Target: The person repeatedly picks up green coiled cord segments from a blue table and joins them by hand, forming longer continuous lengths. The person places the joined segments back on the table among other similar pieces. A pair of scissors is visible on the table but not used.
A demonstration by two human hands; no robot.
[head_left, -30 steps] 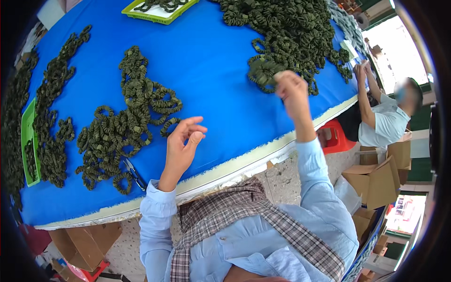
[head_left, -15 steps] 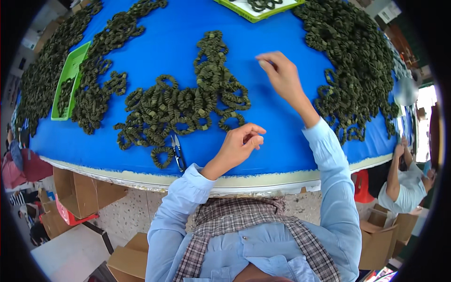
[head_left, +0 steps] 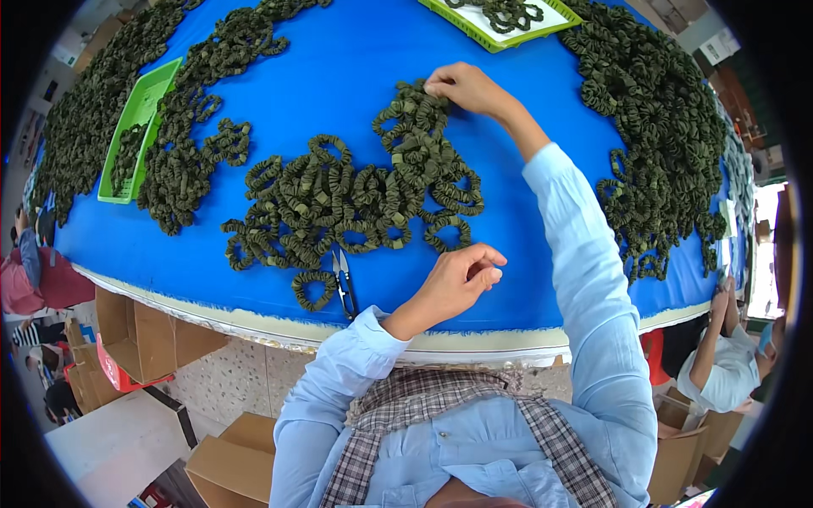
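Dark green ruffled scrunchies point(head_left: 364, 190) lie in a heap on the blue table cover in front of me. At the heap's far tip, my right hand point(head_left: 467, 88) has its fingers pinched at the edge of a scrunchie point(head_left: 415, 95). My left hand point(head_left: 457, 284) hovers over the blue cover near the front edge, fingers curled in and thumb close to the index finger, with nothing visible in them. To its left lie small thread snips point(head_left: 344, 284) with a black handle, points facing away from me. Beside the snips is a single scrunchie point(head_left: 313, 290).
Large piles of scrunchies point(head_left: 656, 135) cover the right side, and more piles point(head_left: 182, 161) the left. A green basket point(head_left: 118, 182) stands at the left; a green tray point(head_left: 491, 38) is at the far side. Cardboard boxes point(head_left: 152, 334) sit below the table; another person point(head_left: 728, 356) works at right.
My right hand has moved left and away from me, from above the blue cover to the far tip of the heap. The left hand keeps its curled pose. The whole view has shifted slightly.
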